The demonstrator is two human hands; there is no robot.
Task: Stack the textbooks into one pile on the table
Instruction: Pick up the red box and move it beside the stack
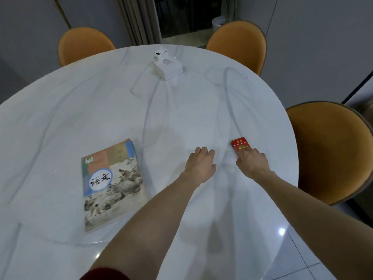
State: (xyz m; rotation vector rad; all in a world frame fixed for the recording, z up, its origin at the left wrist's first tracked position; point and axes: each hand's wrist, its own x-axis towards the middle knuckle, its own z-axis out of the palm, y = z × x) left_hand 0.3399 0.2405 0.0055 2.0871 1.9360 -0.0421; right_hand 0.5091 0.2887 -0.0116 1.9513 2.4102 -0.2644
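With the textbooks (113,183) piled at lower left of the worktop (60,118), the left hand (200,163) loosely curled and empty, the right hand (253,161) touching a red pack (241,146), the pile could be left untidied if attention is drawn there

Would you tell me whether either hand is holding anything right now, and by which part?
Nothing is gripped. The right hand only touches the red box at its near end; the left hand rests on the table.

White marble table (60,110) bears textbooks (113,182), red pack (241,146), white box (168,67).
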